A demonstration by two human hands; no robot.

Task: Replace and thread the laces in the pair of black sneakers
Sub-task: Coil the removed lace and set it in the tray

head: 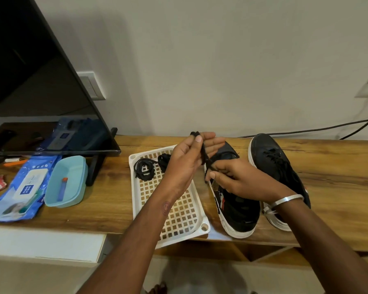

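I'm working at a wooden shelf (pixel 327 166) against a pale wall. My left hand (pixel 185 160) pinches the top of a bundled black lace (pixel 204 153), while my right hand (pixel 236 181) grips its lower end above the near sneaker (pixel 238 209); the far sneaker (pixel 278 166) is laced. I'd keep the bundle taut and unwind slowly so it doesn't knot. The white lattice tray (pixel 179 213) holds two coiled laces (pixel 145 170); the teal box (pixel 66 183) holds a small blue stick.

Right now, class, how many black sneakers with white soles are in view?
2: one black sneaker with a white sole beside the white tray, partly behind the hands; the other to its right.
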